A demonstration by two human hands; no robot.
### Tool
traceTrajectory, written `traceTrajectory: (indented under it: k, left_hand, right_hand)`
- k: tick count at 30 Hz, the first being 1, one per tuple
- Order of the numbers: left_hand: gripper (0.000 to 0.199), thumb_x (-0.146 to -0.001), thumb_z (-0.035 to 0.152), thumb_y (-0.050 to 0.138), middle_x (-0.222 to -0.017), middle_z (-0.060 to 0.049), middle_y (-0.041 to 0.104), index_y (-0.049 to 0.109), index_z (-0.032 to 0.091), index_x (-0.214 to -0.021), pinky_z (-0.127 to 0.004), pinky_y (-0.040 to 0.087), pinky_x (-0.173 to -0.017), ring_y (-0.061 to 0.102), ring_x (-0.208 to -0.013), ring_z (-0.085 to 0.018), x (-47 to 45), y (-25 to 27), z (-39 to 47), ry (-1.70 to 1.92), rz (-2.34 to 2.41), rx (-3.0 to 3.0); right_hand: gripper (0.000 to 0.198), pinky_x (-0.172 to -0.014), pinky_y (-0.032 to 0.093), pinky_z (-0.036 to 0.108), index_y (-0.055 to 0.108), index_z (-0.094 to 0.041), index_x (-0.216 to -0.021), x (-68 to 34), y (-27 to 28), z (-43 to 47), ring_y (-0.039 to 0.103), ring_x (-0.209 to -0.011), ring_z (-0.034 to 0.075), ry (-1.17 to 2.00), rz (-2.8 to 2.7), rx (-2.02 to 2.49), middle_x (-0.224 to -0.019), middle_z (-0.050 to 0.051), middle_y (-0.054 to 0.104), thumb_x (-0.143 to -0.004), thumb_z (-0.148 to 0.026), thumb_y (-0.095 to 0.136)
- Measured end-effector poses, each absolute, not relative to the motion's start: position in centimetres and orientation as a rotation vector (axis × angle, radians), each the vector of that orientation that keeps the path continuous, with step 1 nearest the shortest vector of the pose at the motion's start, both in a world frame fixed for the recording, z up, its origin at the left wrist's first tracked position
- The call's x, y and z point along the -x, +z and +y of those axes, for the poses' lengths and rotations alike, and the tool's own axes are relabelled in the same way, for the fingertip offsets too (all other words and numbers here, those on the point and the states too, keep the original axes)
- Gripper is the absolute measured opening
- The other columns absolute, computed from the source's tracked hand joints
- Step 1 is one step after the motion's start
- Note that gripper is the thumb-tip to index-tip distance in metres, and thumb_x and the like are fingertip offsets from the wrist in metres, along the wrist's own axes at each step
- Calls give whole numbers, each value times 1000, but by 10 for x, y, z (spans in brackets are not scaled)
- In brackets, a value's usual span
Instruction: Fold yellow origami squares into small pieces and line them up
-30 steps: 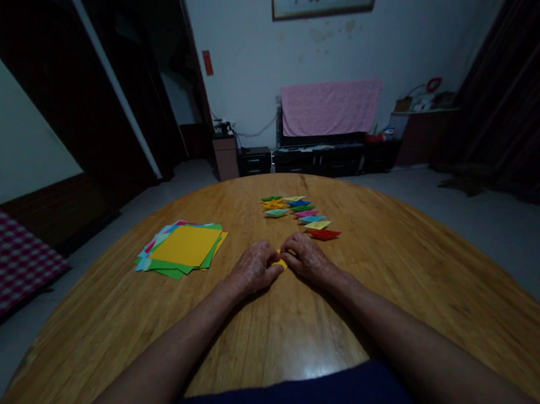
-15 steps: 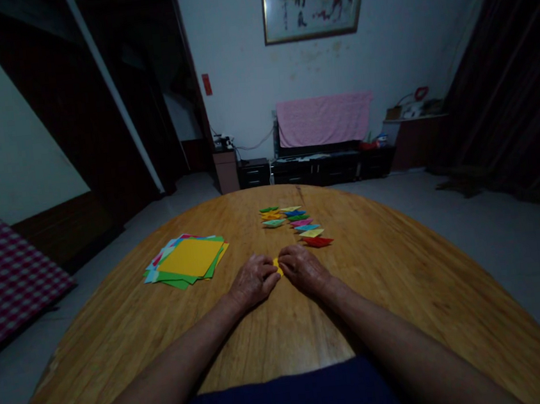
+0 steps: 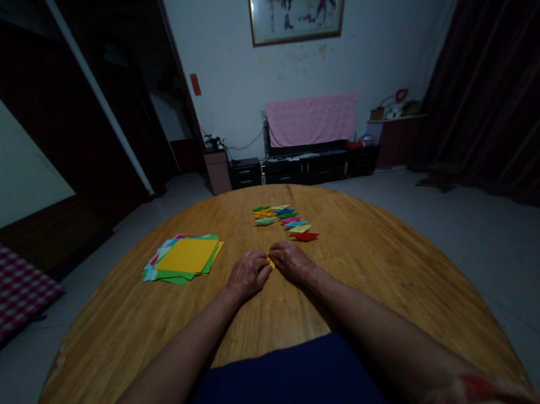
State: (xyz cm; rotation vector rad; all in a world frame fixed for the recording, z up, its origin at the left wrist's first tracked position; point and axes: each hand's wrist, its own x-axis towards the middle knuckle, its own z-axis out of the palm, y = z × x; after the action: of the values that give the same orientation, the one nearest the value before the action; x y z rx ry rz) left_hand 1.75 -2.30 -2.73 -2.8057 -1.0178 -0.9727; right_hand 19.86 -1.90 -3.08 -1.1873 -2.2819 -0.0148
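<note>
A small piece of folded yellow paper point(image 3: 271, 262) lies between my hands on the table, mostly covered by fingers. My left hand point(image 3: 249, 273) is closed on its left side, and my right hand point(image 3: 291, 261) is closed on its right side. Just beyond my right hand sits a red folded paper boat point(image 3: 306, 237). Behind it run several more paper boats in two rows, among them a pale green one point(image 3: 265, 221) and a blue one point(image 3: 284, 211).
A stack of coloured paper squares point(image 3: 186, 256), yellow on top, lies to the left on the round wooden table point(image 3: 134, 332). Past the table's far edge stand a low black cabinet point(image 3: 324, 168) and a screen under a pink cloth point(image 3: 312, 120). A checked cloth point(image 3: 6, 287) is at far left.
The view has shifted slightly to the right. Both hands remain on the yellow paper, and less of it shows between the fingers. The boats and the stack stay in place.
</note>
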Motion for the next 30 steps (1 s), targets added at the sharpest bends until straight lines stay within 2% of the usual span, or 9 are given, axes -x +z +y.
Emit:
traceTrajectory:
  k: [15,21,26,30]
  left_hand:
    - [14,-87,22,50,-95,-6,66,64,18,-89,-35,47,-88,56,-99,-20,-21,-25,-29,-853,-1268,2822]
    - [14,-85,20,51,-91,-6,68,65,19,-83,-35,47,-88,59,-93,-19,-22,-25,-29,-877,-1277,2829]
    - [13,-84,19,54,-94,-6,69,66,17,-83,-35,46,-91,59,-96,-19,-23,-28,-26,-925,-1280,2809]
    - [14,-85,21,53,-98,-6,69,67,18,-87,-36,46,-92,59,-97,-19,-22,-30,-23,-931,-1247,2830]
  right_hand:
    - [25,-85,45,33,69,-16,-102,-198,-32,-26,56,-94,20,-31,-2266,1218,-103,11,64,-87,-13,49]
    - [28,-88,44,31,69,-17,-104,-197,-35,-27,55,-97,18,13,-2210,1244,-105,9,63,-86,-11,47]
    - [32,-88,44,31,68,-17,-106,-198,-35,-26,55,-97,18,36,-2205,1207,-105,9,63,-85,-9,45]
    - [28,-91,42,32,68,-15,-104,-198,-33,-27,55,-99,18,35,-2198,1199,-105,10,62,-89,-17,45]
